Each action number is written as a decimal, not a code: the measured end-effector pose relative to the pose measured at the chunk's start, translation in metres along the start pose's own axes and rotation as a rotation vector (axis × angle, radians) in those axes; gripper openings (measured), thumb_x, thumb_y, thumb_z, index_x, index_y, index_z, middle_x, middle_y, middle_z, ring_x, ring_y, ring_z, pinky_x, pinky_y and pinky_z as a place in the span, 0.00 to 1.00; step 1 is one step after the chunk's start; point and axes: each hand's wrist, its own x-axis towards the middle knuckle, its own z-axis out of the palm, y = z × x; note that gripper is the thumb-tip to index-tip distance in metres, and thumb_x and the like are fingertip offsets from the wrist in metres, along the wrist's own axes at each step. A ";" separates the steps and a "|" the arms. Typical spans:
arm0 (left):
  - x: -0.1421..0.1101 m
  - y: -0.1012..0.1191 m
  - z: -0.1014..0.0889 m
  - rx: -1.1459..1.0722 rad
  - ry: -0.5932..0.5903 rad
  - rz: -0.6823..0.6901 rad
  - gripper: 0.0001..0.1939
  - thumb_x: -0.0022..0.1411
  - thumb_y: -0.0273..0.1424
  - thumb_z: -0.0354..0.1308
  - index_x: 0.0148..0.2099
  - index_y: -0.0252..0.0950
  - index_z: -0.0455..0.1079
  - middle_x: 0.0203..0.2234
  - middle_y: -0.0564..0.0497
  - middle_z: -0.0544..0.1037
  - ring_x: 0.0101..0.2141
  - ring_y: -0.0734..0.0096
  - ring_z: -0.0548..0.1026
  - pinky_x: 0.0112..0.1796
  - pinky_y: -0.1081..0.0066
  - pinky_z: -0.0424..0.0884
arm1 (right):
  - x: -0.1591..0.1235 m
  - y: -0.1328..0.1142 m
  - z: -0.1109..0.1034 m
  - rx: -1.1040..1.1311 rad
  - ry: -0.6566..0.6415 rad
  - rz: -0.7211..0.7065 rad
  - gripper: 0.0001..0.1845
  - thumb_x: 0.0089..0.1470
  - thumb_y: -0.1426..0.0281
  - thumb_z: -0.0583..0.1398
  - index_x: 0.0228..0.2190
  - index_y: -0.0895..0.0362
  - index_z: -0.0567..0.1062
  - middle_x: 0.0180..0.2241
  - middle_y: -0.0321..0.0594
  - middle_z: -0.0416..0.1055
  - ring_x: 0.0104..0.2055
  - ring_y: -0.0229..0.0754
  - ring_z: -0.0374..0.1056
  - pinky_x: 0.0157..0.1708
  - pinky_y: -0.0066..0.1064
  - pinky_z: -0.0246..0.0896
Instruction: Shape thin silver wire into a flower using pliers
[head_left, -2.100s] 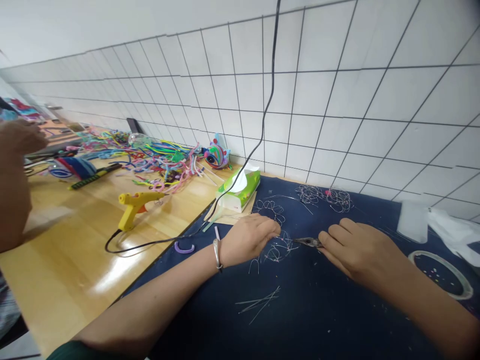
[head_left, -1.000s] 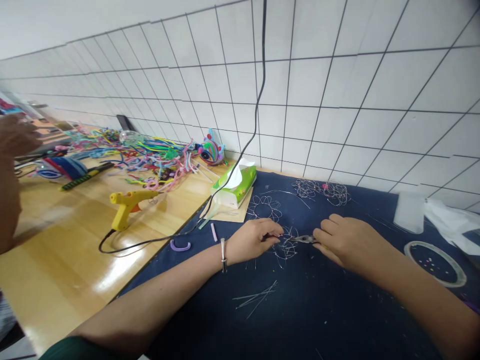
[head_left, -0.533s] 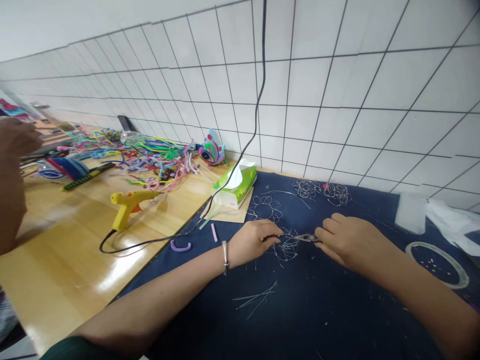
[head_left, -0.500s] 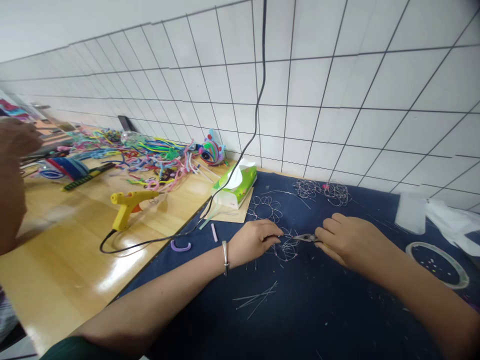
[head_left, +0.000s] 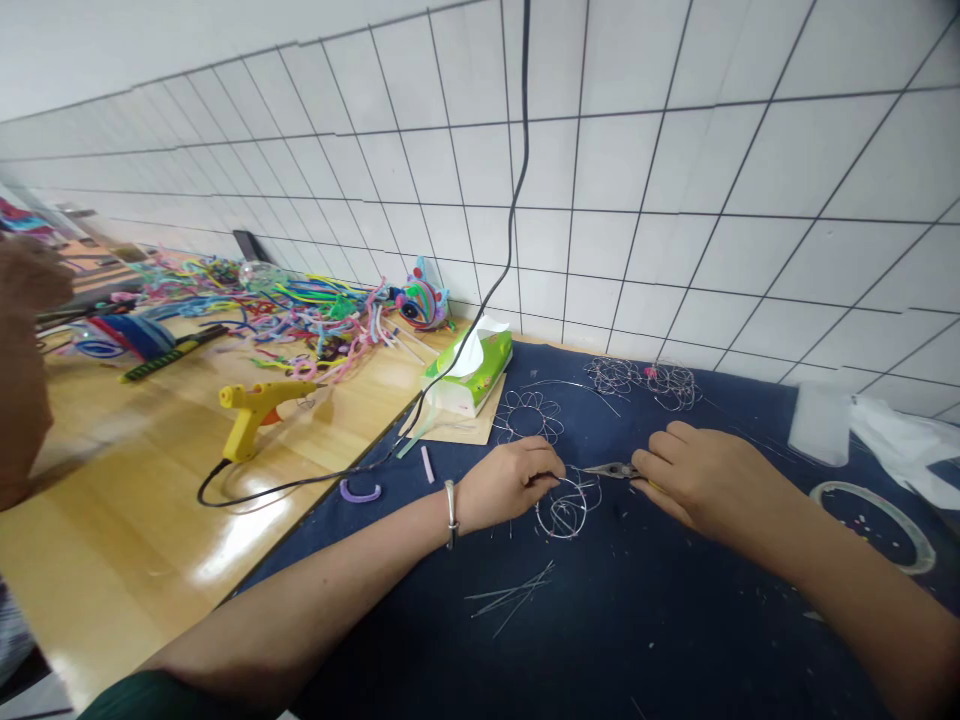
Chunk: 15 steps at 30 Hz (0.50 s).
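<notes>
Between thumb and fingers, my left hand (head_left: 519, 474) pinches the upper edge of a looped wire frame (head_left: 564, 512), whose silvery ring hangs below the fingertips. My right hand (head_left: 686, 472) is closed around a pair of pliers (head_left: 615, 470); the handles are mostly hidden in the palm. The pliers' jaws point left, close to the top of the wire frame, and I cannot tell if they touch it. Just beyond my left hand lies a flower-shaped wire piece (head_left: 529, 415). Several straight wires (head_left: 511, 598) rest on the dark blue cloth nearer to me.
A yellow glue gun (head_left: 259, 408) stands on the wooden table at left, its black cord crossing toward the cloth. Behind my hands are a green tissue pack (head_left: 484, 362) and wire bundles (head_left: 671, 383). A round ring tray (head_left: 924, 552) lies right. Another person's arm (head_left: 22, 370) shows far left.
The wire frame has turned in my left hand, so its ring now faces me more. The pliers' jaws have shifted slightly away from my left fingertips.
</notes>
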 end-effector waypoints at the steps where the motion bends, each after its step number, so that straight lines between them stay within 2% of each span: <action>1: 0.000 0.000 0.000 0.006 -0.009 0.013 0.09 0.57 0.21 0.49 0.37 0.34 0.69 0.33 0.49 0.72 0.37 0.73 0.69 0.39 0.72 0.68 | 0.000 0.000 0.000 0.001 0.000 -0.002 0.08 0.54 0.69 0.52 0.25 0.56 0.67 0.24 0.38 0.62 0.28 0.38 0.53 0.26 0.30 0.39; 9: 0.003 0.000 0.003 0.065 -0.099 0.095 0.12 0.51 0.16 0.46 0.35 0.33 0.65 0.31 0.49 0.68 0.35 0.73 0.67 0.36 0.74 0.67 | 0.000 0.000 0.000 0.013 -0.018 -0.007 0.08 0.54 0.70 0.52 0.25 0.56 0.66 0.24 0.38 0.61 0.27 0.38 0.52 0.25 0.30 0.39; 15: -0.001 0.004 -0.007 0.193 -0.079 0.042 0.10 0.49 0.19 0.46 0.34 0.35 0.63 0.29 0.52 0.68 0.30 0.74 0.67 0.31 0.75 0.64 | 0.000 0.001 0.000 0.010 -0.007 -0.009 0.08 0.54 0.69 0.53 0.25 0.57 0.66 0.24 0.38 0.62 0.28 0.38 0.52 0.25 0.30 0.39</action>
